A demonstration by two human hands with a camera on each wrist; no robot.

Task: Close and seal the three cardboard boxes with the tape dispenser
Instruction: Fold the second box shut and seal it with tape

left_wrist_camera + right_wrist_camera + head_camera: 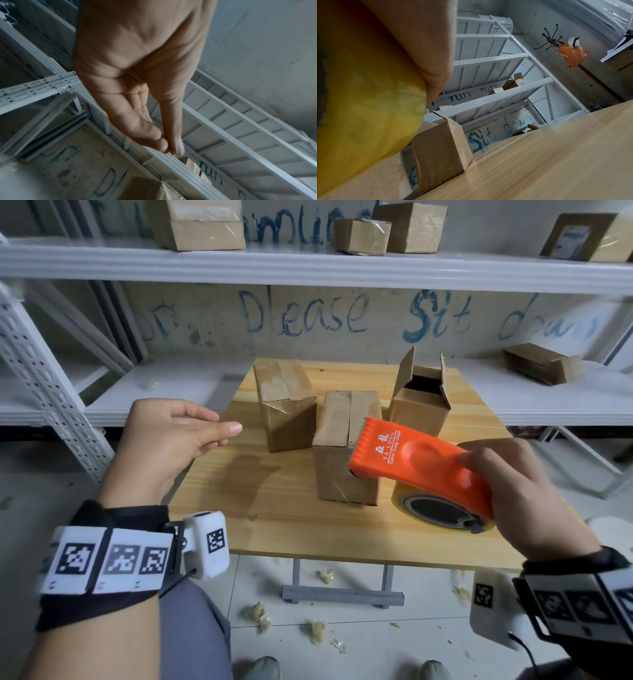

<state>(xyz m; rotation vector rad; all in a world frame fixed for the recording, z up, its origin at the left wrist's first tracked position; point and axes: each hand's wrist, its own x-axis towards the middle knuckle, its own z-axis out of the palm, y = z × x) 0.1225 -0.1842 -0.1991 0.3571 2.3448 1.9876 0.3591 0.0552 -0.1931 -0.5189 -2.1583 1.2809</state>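
Observation:
Three cardboard boxes stand on the small wooden table (274, 508). The left box (286, 402) is closed and taped. The middle box (346, 446) has its flaps folded down. The right box (419, 402) has its flaps standing up. My right hand (513, 491) grips the orange tape dispenser (424, 467), its toothed end over the near top edge of the middle box. The yellowish tape roll (364, 102) fills the left of the right wrist view, with a box (440, 152) behind it. My left hand (178, 436) hovers left of the boxes, fingers straight and holding nothing.
White metal shelving (308, 265) runs behind and beside the table, with more cardboard boxes (198, 224) on its upper shelf and one box (543, 362) on the lower right shelf. Crumpled tape scraps (258, 614) litter the floor below the table's front edge.

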